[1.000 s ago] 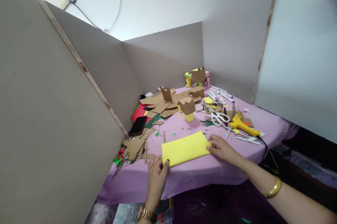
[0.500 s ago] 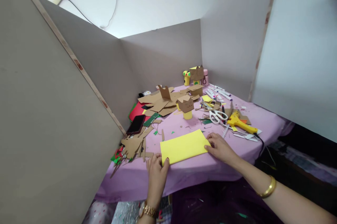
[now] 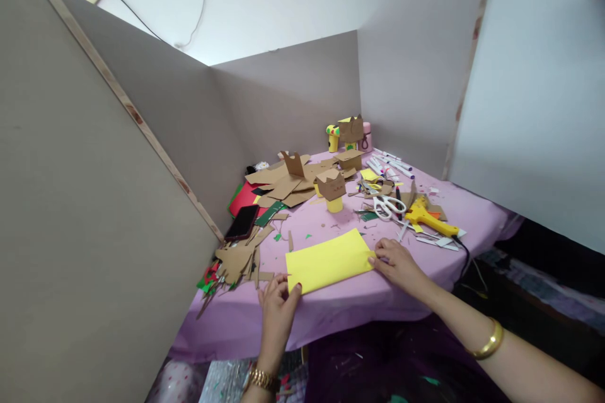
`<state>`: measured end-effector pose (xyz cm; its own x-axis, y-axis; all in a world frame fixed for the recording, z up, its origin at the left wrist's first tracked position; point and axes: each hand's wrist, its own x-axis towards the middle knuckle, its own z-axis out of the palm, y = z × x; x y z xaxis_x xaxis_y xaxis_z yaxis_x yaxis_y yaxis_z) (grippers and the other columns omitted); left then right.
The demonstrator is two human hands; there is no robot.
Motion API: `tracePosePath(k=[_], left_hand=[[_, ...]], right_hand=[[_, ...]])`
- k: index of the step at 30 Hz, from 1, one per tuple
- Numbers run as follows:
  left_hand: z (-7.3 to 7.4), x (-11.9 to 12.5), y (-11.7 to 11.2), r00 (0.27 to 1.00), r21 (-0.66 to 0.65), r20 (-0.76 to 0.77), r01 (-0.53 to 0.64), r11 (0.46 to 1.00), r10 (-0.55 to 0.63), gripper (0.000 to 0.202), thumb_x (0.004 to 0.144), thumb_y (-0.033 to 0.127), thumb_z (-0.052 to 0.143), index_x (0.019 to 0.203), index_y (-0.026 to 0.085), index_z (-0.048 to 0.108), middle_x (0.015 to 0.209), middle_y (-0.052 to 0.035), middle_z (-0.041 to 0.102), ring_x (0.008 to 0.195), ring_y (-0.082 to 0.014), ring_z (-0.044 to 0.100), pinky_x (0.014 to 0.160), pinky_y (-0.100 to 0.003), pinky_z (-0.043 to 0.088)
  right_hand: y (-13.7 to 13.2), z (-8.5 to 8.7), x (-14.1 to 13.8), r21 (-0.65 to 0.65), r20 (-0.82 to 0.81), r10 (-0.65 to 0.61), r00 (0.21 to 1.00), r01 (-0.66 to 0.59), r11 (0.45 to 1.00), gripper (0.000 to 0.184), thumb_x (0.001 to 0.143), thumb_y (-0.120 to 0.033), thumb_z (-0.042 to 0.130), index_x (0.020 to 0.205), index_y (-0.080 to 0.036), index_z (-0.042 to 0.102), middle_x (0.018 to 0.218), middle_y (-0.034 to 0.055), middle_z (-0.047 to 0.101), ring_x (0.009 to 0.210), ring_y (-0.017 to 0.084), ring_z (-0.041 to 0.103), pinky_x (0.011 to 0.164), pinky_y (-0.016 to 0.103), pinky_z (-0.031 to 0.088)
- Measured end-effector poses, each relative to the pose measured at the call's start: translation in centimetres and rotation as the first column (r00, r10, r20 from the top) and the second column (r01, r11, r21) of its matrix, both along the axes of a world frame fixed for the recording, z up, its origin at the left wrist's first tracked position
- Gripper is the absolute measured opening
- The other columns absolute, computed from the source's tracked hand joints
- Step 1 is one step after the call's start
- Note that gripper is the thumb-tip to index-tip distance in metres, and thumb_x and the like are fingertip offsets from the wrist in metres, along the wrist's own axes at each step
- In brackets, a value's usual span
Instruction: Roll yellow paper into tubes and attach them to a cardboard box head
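A folded yellow paper sheet (image 3: 328, 260) lies flat near the front edge of the table covered in a purple cloth (image 3: 340, 311). My left hand (image 3: 276, 304) pinches the sheet's near left corner, fingers curled. At the sheet's right edge, my right hand (image 3: 396, 262) presses down with its fingers bent on the paper. A gold watch sits on my left wrist and a gold bangle on my right forearm.
Brown cardboard scraps (image 3: 241, 261) lie left of the sheet, beside a dark phone (image 3: 242, 222). Behind are a small cardboard cat box (image 3: 331, 184), white scissors (image 3: 388, 206), a yellow glue gun (image 3: 429, 218), markers (image 3: 390, 165) and more cardboard pieces (image 3: 283, 182). Grey partition boards (image 3: 94, 201) enclose the table.
The view has tilted slightly, so everything sits a little higher in frame. My left hand has shifted a bit left along the sheet's corner. The sheet stays in place.
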<state>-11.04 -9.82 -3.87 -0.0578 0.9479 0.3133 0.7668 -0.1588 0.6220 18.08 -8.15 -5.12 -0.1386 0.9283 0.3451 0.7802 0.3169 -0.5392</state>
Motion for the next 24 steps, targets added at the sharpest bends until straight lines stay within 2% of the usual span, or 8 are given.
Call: tracePosePath(k=[4, 8, 13, 17, 19, 20, 22, 24], left_hand=[[0.2, 0.5, 0.0, 0.999, -0.002, -0.041, -0.034, 0.999, 0.033, 0.027, 0.075, 0.036, 0.050, 0.054, 0.020, 0.055, 0.100, -0.0095, 0.066, 0.103, -0.0316, 0.055, 0.095, -0.054, 0.029], [0.2, 1.1, -0.2, 0.992, 0.014, -0.103, -0.074, 0.997, 0.075, 0.022, 0.076, 0.032, 0.048, 0.066, 0.019, 0.062, 0.104, -0.0103, 0.064, 0.103, -0.0304, 0.054, 0.095, -0.052, 0.030], [0.1, 1.7, -0.1, 0.975, 0.037, -0.179, -0.124, 0.992, 0.129, 0.016, 0.076, 0.027, 0.049, 0.071, 0.018, 0.061, 0.104, -0.0104, 0.064, 0.103, -0.0308, 0.055, 0.097, -0.055, 0.027], [-0.2, 1.8, -0.2, 0.961, 0.070, -0.230, -0.143, 0.987, 0.155, 0.011, 0.076, 0.023, 0.052, 0.071, 0.017, 0.059, 0.103, -0.0107, 0.065, 0.101, -0.0307, 0.056, 0.095, -0.056, 0.032], [-0.2, 1.7, -0.3, 0.953, 0.103, -0.244, -0.159, 0.982, 0.180, 0.015, 0.077, 0.023, 0.053, 0.086, 0.014, 0.062, 0.113, -0.0151, 0.061, 0.108, -0.0325, 0.053, 0.096, -0.056, 0.033], [-0.1, 1.8, -0.4, 0.949, 0.128, -0.257, -0.156, 0.979, 0.185, 0.024, 0.078, 0.023, 0.054, 0.098, 0.012, 0.061, 0.123, -0.0180, 0.056, 0.116, -0.0340, 0.049, 0.097, -0.056, 0.031], [0.3, 1.9, -0.4, 0.933, 0.178, -0.335, -0.071, 0.981, 0.128, 0.041, 0.080, 0.015, 0.051, 0.121, 0.014, 0.053, 0.140, -0.0186, 0.042, 0.130, -0.0354, 0.034, 0.101, -0.059, 0.027], [1.0, 2.2, -0.2, 0.865, 0.131, -0.490, 0.190, 0.973, -0.103, 0.050, 0.083, 0.006, 0.043, 0.129, 0.025, 0.049, 0.145, -0.0105, 0.040, 0.135, -0.0315, 0.029, 0.103, -0.059, 0.025]], right_hand=[[0.1, 0.3, -0.8, -0.021, 0.062, -0.093, 0.994, 0.094, 0.995, 0.027, 0.084, -0.029, 0.047, 0.062, -0.020, 0.061, 0.083, 0.0067, 0.061, 0.082, 0.023, 0.054, 0.073, 0.035, 0.038], [-0.1, 0.6, -1.4, -0.025, 0.112, -0.152, 0.982, 0.156, 0.987, 0.025, 0.082, -0.025, 0.048, 0.060, -0.018, 0.059, 0.082, 0.0064, 0.061, 0.082, 0.023, 0.054, 0.071, 0.033, 0.036], [-0.7, 0.9, -2.1, 0.011, 0.151, -0.192, 0.970, 0.193, 0.981, 0.019, 0.078, -0.021, 0.049, 0.064, -0.017, 0.060, 0.085, 0.0073, 0.061, 0.084, 0.023, 0.054, 0.075, 0.034, 0.036], [-1.2, 1.0, -2.5, 0.048, 0.158, -0.216, 0.964, 0.211, 0.976, 0.014, 0.076, -0.019, 0.048, 0.067, -0.017, 0.059, 0.087, 0.0081, 0.061, 0.086, 0.024, 0.055, 0.078, 0.036, 0.038], [-1.4, 0.9, -2.6, 0.068, 0.150, -0.237, 0.960, 0.230, 0.971, 0.009, 0.074, -0.017, 0.049, 0.071, -0.017, 0.058, 0.085, 0.0082, 0.060, 0.084, 0.024, 0.055, 0.076, 0.035, 0.040], [-1.5, 0.8, -2.6, 0.080, 0.144, -0.248, 0.958, 0.239, 0.968, 0.009, 0.073, -0.016, 0.049, 0.075, -0.016, 0.058, 0.085, 0.0085, 0.060, 0.084, 0.024, 0.056, 0.076, 0.035, 0.041], [-1.6, 0.7, -2.7, 0.113, 0.135, -0.260, 0.956, 0.245, 0.963, 0.020, 0.071, -0.014, 0.049, 0.089, -0.013, 0.059, 0.092, 0.0108, 0.061, 0.089, 0.025, 0.056, 0.080, 0.037, 0.042], [-1.7, 0.6, -2.6, 0.155, 0.143, -0.243, 0.959, 0.221, 0.963, 0.035, 0.071, -0.011, 0.049, 0.105, -0.012, 0.057, 0.108, 0.0139, 0.060, 0.103, 0.026, 0.054, 0.089, 0.040, 0.039]])
